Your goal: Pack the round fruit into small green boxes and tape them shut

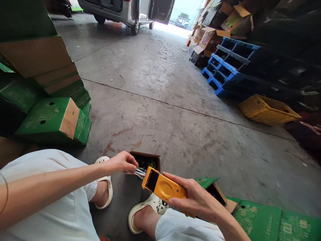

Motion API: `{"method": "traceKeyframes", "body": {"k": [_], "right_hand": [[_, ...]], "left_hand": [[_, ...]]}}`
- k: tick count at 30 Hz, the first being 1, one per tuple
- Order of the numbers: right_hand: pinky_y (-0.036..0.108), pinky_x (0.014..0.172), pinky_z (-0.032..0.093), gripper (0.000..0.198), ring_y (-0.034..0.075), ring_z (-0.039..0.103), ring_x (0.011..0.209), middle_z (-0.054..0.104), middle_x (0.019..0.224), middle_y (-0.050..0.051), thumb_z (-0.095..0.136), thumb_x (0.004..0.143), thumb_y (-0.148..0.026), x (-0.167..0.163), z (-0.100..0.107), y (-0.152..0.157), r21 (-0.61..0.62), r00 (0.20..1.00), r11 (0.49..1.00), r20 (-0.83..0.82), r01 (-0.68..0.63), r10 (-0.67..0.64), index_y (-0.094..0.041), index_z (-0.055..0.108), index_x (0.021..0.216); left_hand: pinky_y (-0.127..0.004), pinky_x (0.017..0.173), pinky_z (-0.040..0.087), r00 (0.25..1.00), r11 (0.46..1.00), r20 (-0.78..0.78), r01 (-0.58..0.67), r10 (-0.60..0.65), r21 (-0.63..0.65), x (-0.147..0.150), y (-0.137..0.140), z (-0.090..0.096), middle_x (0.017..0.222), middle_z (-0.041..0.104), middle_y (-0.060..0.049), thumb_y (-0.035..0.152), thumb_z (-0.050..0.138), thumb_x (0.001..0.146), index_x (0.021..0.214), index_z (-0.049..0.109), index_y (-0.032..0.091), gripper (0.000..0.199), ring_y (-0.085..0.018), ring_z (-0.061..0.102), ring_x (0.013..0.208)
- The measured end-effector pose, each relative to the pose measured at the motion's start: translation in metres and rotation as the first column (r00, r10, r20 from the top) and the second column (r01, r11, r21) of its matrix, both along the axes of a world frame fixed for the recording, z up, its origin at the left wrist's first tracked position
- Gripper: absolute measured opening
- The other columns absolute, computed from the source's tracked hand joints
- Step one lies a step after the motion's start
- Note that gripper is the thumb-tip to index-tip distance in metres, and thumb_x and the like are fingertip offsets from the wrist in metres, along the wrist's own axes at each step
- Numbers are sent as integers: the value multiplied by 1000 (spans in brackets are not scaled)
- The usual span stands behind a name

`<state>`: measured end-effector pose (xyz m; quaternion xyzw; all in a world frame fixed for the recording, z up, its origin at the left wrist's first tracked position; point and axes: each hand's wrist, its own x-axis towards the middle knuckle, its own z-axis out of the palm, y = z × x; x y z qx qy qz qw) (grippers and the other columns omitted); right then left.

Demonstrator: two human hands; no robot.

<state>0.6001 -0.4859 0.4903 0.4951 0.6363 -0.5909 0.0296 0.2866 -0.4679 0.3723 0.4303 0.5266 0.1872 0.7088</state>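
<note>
My right hand (193, 197) is wrapped around a yellow handheld device (167, 188) with a dark window near its far end and an oval recess on top. Thin shiny metal strips (139, 172) stick out of that end, toward the left. My left hand (125, 163) has its thumb and fingers pinched together at the outer end of these strips. Whether it grips a strip or something small is hard to make out. Behind and below both hands, an open cardboard box (155, 156) stands on the floor with dark green contents, partly hidden by the device.
Green cartons are stacked at left (45, 117), and more green cardboard (260, 217) lies at lower right. Blue pallets (223, 67) and a yellow crate (268, 110) stand at right. A van (112, 13) is parked beyond the concrete floor (150, 113).
</note>
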Motion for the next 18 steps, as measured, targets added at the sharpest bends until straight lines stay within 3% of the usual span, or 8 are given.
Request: {"method": "traceKeyframes", "body": {"k": [5, 8, 14, 18], "right_hand": [[20, 49, 43, 77, 13, 60, 55, 71, 75, -1, 74, 88, -44, -8, -5, -5, 99, 999, 995, 42, -19, 15, -22, 53, 158], [22, 54, 46, 70, 17, 65, 62, 74, 78, 2, 72, 88, -47, -16, -14, -8, 227, 995, 973, 101, -40, 17, -23, 61, 152], [29, 73, 54, 69, 27, 75, 86, 81, 100, 9, 65, 92, -53, -38, -33, 0, 426, 971, 903, 235, -63, -43, -20, 61, 151], [33, 83, 56, 77, 30, 75, 100, 80, 116, 13, 60, 94, -60, -48, -35, 16, 507, 972, 861, 213, -23, -99, -15, 54, 157]], "left_hand": [[-26, 65, 52, 992, 982, -108, -38, 59, 187, 3, 0, 2, 76, 79, -5, 35, 74, 71, 82, 77, 16, 22, -22, 76, 74], [-26, 68, 51, 973, 934, -227, 49, 36, 355, 6, -3, 7, 80, 80, -4, 34, 68, 78, 85, 80, 19, 20, -21, 75, 76], [-27, 77, 49, 885, 727, -463, 282, 56, 626, 13, 0, 17, 91, 81, -6, 27, 64, 89, 94, 82, 23, 19, -22, 74, 85], [-28, 79, 49, 801, 571, -587, 429, 118, 700, 12, 9, 31, 91, 75, -8, 22, 55, 98, 94, 78, 21, 23, -21, 71, 85]]}}
